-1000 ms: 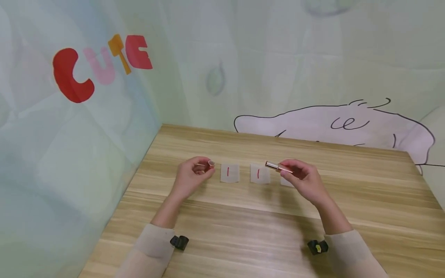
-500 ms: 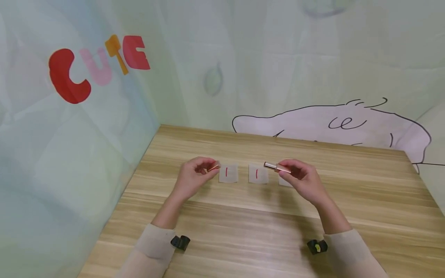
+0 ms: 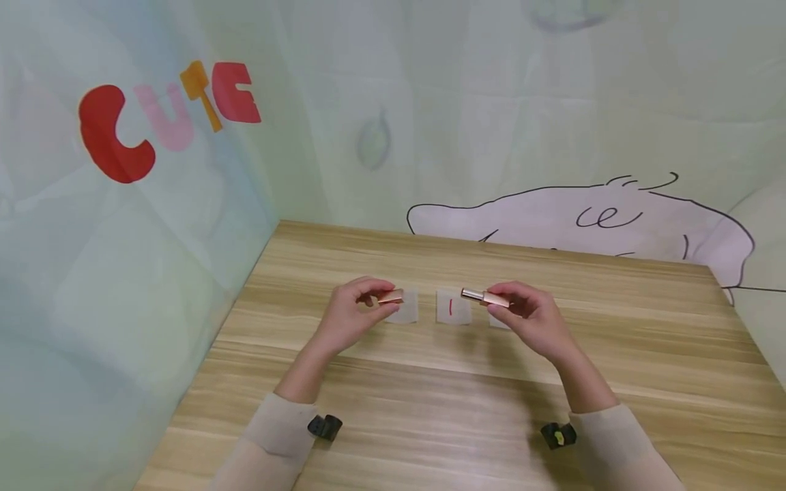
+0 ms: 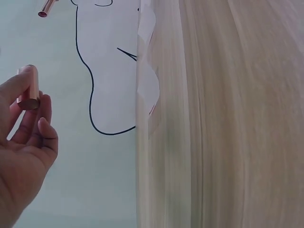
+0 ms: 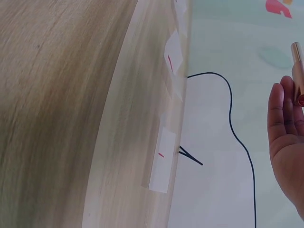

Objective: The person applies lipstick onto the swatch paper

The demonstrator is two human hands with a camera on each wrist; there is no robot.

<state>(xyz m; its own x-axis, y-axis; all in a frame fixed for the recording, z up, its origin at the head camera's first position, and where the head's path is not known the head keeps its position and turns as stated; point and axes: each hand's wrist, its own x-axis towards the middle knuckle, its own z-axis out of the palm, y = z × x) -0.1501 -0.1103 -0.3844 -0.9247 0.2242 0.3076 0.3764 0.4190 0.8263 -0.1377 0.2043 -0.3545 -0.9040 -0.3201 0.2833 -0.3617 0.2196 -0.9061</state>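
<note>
Between thumb and fingers, my left hand (image 3: 350, 317) pinches a rose-gold lipstick cap (image 3: 391, 296), also seen in the left wrist view as a shiny cap (image 4: 33, 90). My right hand (image 3: 534, 319) holds the lipstick tube (image 3: 496, 299) near its base, its silver end pointing left toward the cap. A gap separates cap and tube, both raised over the table. Beneath them lie three small white paper squares in a row: a left square (image 3: 405, 315) partly covered by the cap and hand, a middle square (image 3: 460, 314) with a red stroke, and a right square (image 3: 497, 320) mostly hidden.
The wood-grain table (image 3: 393, 409) meets a patterned backdrop (image 3: 344, 136) at its back and left edges. A red stroke shows on a paper square (image 5: 164, 166) in the right wrist view. Black wrist cameras sit at both cuffs.
My left hand has moved right toward the tube and turned the cap from facing the head camera to lying sideways. The right hand holds the tube almost still.
</note>
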